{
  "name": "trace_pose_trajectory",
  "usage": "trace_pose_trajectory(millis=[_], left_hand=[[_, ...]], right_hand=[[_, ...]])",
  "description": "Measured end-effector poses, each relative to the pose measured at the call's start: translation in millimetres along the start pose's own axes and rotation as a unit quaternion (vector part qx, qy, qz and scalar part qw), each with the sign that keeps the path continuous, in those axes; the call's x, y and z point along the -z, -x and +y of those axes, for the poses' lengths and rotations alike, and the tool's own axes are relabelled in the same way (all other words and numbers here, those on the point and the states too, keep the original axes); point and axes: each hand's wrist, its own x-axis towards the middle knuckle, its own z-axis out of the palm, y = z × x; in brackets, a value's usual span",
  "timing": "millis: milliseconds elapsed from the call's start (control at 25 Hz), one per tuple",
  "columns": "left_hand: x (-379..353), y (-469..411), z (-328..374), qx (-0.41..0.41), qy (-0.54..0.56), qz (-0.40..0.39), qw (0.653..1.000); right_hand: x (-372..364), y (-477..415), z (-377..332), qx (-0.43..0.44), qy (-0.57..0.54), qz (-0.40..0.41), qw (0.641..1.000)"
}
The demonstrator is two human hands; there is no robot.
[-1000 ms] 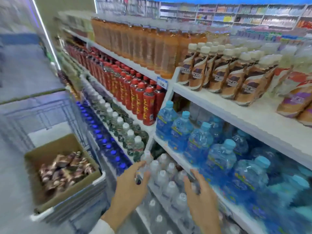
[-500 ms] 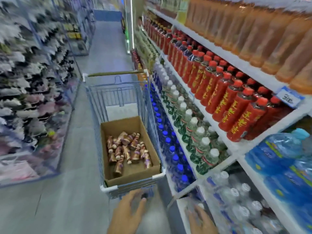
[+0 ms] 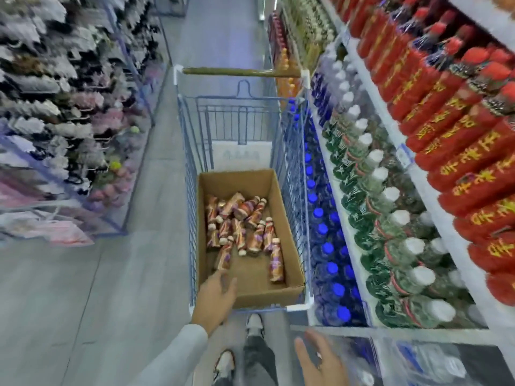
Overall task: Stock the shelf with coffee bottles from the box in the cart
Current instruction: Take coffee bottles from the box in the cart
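An open cardboard box (image 3: 289, 235) sits in the near end of a blue wire cart (image 3: 192, 201). Several brown coffee bottles (image 3: 239, 227) with cream caps lie loose on the box floor. My left hand (image 3: 216, 298) reaches over the box's near left corner, fingers apart, holding nothing, just short of the nearest bottle. My right hand (image 3: 320, 360) hangs low at the bottom right, fingers spread and empty, near the shelf's lower edge.
Shelving runs along the right: red bottles (image 3: 451, 129) on top, green-labelled white-capped bottles (image 3: 390, 224) below, blue-capped bottles (image 3: 326, 246) lowest. Hanging goods (image 3: 61, 107) line the left side. The grey aisle floor (image 3: 111, 302) lies between. My shoes (image 3: 255, 325) stand behind the cart.
My view has swung from the shelf to the cart. Both hands left the clear bottles on the low shelf; my left hand has moved forward over the box's near edge.
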Motion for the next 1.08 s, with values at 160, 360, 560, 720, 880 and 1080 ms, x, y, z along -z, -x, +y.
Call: trace_pose_trajectory(millis=[160, 360, 560, 720, 880, 1080], left_hand=[[-26, -101, -1, 0.106, -0.065, -0.007, 0.992], [-64, -205, -43, 0.212, -0.115, -0.012, 0.970], [-97, -268, -96, 0.280, -0.158, -0.046, 0.946], [-111, -285, -125, 0.289, -0.153, -0.047, 0.944], [-100, -268, -116, 0.292, -0.109, -0.045, 0.949], [-77, -184, -76, 0.297, 0.043, -0.023, 0.954]], right_hand=[[-22, -65, -7, -0.024, 0.018, -0.040, 0.999], [-39, -143, -11, -0.072, 0.038, -0.119, 0.990], [-64, -195, -13, -0.087, 0.068, -0.164, 0.980], [-84, -227, -10, -0.113, 0.090, -0.212, 0.967], [-110, -259, -11, -0.099, 0.169, -0.214, 0.957], [-169, -315, 4, -0.170, 0.217, -0.166, 0.947]])
